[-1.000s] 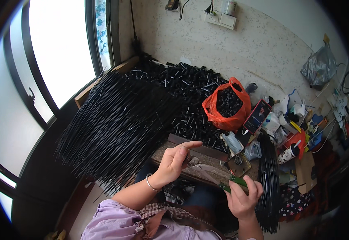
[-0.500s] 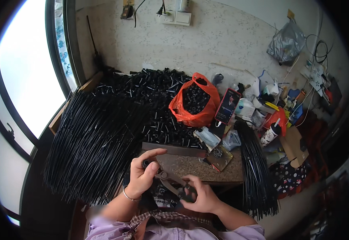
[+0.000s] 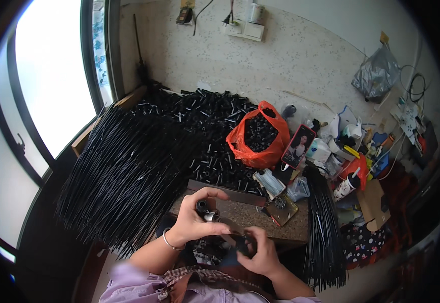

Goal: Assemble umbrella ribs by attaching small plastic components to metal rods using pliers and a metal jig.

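My left hand (image 3: 195, 218) is curled round a short black tubular part (image 3: 202, 205), its index finger arched over it and its thumb stretched to the right. A shiny metal piece (image 3: 211, 217) shows just below the tube; whether it belongs to the pliers is unclear. In my right hand (image 3: 263, 252) are the dark handles of a pair of pliers (image 3: 239, 241), partly blurred and covered by the fingers. Both hands are close together in front of the table's near edge. Beyond them lies a heap of similar black tubular parts (image 3: 212, 164).
Long thin black rods or cables (image 3: 129, 177) hang over the table's left side, and a smaller bundle (image 3: 326, 237) at its right. A red plastic bag (image 3: 237, 144) holds small black parts. A phone (image 3: 299, 146) leans beside it. A low strip (image 3: 230, 193) edges the heap.
The left thumb has left the black tube and reaches toward the right hand. The pliers have turned and look blurred. The whole view has shifted, and the phone screen's picture differs.
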### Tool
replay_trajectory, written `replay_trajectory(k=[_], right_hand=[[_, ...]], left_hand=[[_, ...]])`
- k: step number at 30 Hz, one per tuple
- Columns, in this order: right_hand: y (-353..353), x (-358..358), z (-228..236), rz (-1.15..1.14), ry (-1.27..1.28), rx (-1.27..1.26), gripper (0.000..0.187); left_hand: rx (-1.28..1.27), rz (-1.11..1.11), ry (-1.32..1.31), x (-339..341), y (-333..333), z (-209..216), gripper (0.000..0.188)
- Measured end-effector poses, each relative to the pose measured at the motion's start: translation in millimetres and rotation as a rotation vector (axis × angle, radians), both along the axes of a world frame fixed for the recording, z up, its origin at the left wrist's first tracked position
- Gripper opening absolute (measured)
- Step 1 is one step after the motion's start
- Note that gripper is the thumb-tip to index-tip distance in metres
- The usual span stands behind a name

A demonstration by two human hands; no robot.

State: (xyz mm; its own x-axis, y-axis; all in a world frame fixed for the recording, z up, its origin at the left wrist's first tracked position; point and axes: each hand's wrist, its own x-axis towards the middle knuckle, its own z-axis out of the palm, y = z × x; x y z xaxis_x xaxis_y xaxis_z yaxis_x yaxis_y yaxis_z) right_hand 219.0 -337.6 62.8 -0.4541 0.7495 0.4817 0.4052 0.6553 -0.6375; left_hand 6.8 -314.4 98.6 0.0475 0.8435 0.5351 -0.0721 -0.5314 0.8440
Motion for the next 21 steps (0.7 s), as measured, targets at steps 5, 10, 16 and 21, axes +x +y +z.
replay_trajectory(k=[5,10,16,21], right_hand=[[-14,27,20,0.245,0.075,-0.632,0.024],[-7,10,-10,0.737,0.215,-1.320,0.034],[-11,4,4,0.090,0.056,-0.328,0.040],[-14,20,7,0.546,0.422,-1.477,0.030]], left_hand=[[0.012,-0.039,-0.053,-1,-4,5,0.063],[0.111,-0.026,0.031,5,-4,6,0.062],[0.140,0.088,-0.013,-5,0,-6,0.064],[0.100,-0.022,-0.056,-9,1,-6,0.065]])
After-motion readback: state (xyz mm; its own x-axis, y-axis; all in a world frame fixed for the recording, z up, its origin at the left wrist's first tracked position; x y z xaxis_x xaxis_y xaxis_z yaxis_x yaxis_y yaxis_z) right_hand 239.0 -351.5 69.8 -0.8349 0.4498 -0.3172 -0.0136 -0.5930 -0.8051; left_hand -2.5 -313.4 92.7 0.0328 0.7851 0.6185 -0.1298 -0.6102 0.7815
